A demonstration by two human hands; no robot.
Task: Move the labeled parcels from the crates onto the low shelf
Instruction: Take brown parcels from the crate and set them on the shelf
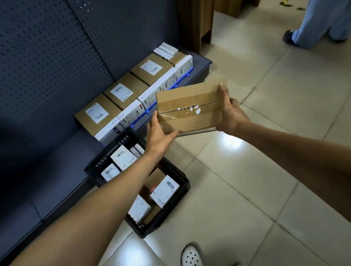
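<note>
I hold a brown cardboard parcel point(191, 109) in the air above the floor, taped side up, with torn white label scraps on the tape. My left hand point(158, 134) grips its left end and my right hand point(230, 112) grips its right end. Below my left forearm a black plastic crate point(176, 213) on the floor holds several labeled parcels point(165, 190). The low dark shelf point(56, 189) runs along the perforated back panel; a row of labeled brown boxes point(119, 95) and white boxes stands on its far part.
Another person's legs point(320, 18) stand on the tiled floor at the upper right. A wooden cabinet point(199, 17) stands past the shelf's end. My white shoe point(192, 260) is at the bottom, near the crate.
</note>
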